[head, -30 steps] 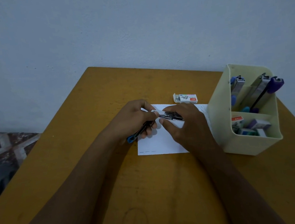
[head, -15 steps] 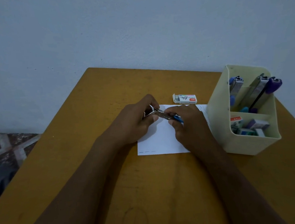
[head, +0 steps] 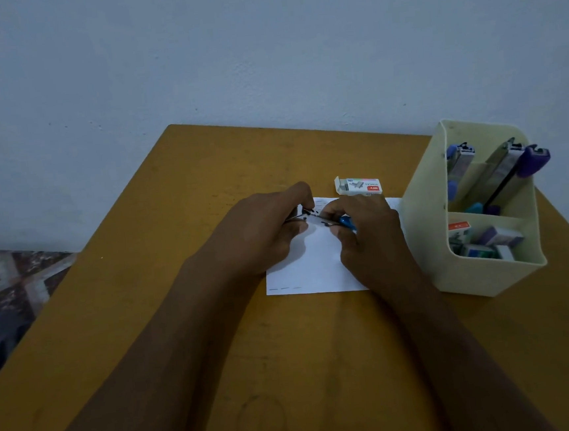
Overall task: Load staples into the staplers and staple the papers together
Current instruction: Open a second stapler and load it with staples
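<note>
**Small stapler braced between both hands over the sheet**

The left hand (head: 264,232) curls fingers and thumb round the metal nose of the small blue-tailed metal stapler (head: 344,221). The right hand (head: 369,232) pinches its blue tail. The double grip likely steadies it for feeding staples. The stapler is over the far edge of the white paper sheet (head: 310,269) on the mustard-yellow wooden surface (head: 174,225). The open white cardboard staple box (head: 359,185) waits within reach at twelve o'clock of the sheet. The cream plastic organiser (head: 488,276) stands at three o'clock.
</note>
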A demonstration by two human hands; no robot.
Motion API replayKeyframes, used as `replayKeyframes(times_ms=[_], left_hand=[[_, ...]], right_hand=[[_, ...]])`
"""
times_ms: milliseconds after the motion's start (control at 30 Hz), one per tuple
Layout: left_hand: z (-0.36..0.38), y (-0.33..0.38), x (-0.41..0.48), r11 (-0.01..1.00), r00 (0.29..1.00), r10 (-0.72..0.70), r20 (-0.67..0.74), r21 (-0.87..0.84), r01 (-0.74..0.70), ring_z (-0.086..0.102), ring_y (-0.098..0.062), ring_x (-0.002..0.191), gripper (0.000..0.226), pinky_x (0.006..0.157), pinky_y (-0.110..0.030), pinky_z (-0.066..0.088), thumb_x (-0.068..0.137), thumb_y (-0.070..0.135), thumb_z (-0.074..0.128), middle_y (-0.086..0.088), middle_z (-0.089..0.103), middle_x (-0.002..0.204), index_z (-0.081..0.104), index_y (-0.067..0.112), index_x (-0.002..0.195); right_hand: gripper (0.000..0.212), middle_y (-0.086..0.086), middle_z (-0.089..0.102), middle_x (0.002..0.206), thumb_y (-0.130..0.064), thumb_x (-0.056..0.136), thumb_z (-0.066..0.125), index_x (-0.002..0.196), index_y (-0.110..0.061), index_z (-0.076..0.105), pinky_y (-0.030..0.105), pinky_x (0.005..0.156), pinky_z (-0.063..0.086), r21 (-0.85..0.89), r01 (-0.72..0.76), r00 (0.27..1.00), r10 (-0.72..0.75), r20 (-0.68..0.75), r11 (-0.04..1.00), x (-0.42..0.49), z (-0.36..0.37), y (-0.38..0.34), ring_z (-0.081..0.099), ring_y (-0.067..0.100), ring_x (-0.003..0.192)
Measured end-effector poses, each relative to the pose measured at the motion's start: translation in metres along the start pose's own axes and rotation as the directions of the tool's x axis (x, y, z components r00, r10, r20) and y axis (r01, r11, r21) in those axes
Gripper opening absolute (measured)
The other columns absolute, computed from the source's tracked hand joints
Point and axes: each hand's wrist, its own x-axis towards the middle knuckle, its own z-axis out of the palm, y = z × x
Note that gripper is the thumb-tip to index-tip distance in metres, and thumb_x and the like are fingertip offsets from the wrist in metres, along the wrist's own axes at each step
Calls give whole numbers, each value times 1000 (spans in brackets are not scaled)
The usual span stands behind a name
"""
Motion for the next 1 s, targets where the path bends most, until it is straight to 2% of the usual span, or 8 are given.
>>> replayKeyframes(times_ms=[100, 267, 433, 633, 767, 867, 933, 1000], left_hand=[[1, -2, 0, 998, 995, -58, 82, 37, 55, 55, -18, 79, 21, 69, -38, 51, 93, 22, 57, -2, 64, 94, 48, 24, 112], [0, -3, 0, 997, 992, -70, 104, 36, 66, 56, -20, 81, 23, 70, -40, 51, 93, 21, 57, -3, 64, 95, 47, 23, 114], [2, -4, -1, 969, 985, -144, 97, -187, 161, 55, -17, 64, 14, 56, -31, 41, 93, 20, 57, 0, 65, 79, 50, 24, 105], [1, -4, 1, 834, 939, -342, 38, -448, 322, 58, -3, 60, 9, 64, -34, 49, 90, 20, 61, 9, 69, 71, 55, 26, 93], [-2, 0, 4, 739, 893, -449, 37, -546, 394, 57, -7, 59, 11, 54, -27, 43, 90, 20, 62, 3, 70, 78, 52, 24, 88], [-6, 3, 7, 612, 835, -547, 58, -653, 446, 53, -12, 56, 10, 49, -27, 42, 91, 17, 63, -5, 71, 79, 53, 19, 90], [-9, 4, 6, 527, 791, -606, 80, -704, 475, 52, -13, 57, 8, 46, -26, 42, 91, 17, 62, -6, 72, 80, 54, 15, 93], [-11, 5, 6, 483, 775, -625, 91, -736, 475, 52, -12, 56, 8, 44, -23, 41, 91, 16, 61, -6, 72, 79, 55, 13, 95]], right_hand=[[21, 8, 70, 97, -1, 74, 68, 93, -11, 70, 47, 89, 49, -12, -4, 998, 5, 56, 1000, 0, 3, 3, 61, 27, 90], [24, 8, 69, 103, -4, 76, 67, 99, -12, 69, 48, 91, 47, -2, -26, 997, 26, 77, 1000, -1, 3, 2, 60, 27, 96], [38, 5, 67, 110, -28, 73, 63, 108, -15, 64, 42, 96, 42, 37, -45, 998, 43, 52, 998, -3, 0, -5, 58, 25, 105], [29, 7, 67, 98, -30, 71, 66, 93, -12, 64, 33, 87, 40, 16, -50, 987, 52, -153, 999, -3, -4, -19, 57, 23, 94], [18, 0, 68, 77, -31, 75, 66, 77, -14, 68, 19, 79, 35, 7, 2, 987, -1, -163, 1000, -5, -7, -21, 51, 6, 74], [21, 1, 72, 81, -30, 76, 64, 86, -14, 73, 28, 85, 46, 11, 4, 993, -3, -116, 1000, -7, -1, -24, 64, 15, 75], [23, 3, 74, 86, -28, 76, 64, 88, -12, 74, 41, 91, 50, 17, -13, 989, 15, -149, 1000, -7, 2, -28, 67, 18, 79], [22, 4, 74, 89, -27, 77, 63, 87, -11, 74, 45, 90, 51, 32, -26, 982, 32, -187, 999, -6, 2, -29, 67, 17, 80]])
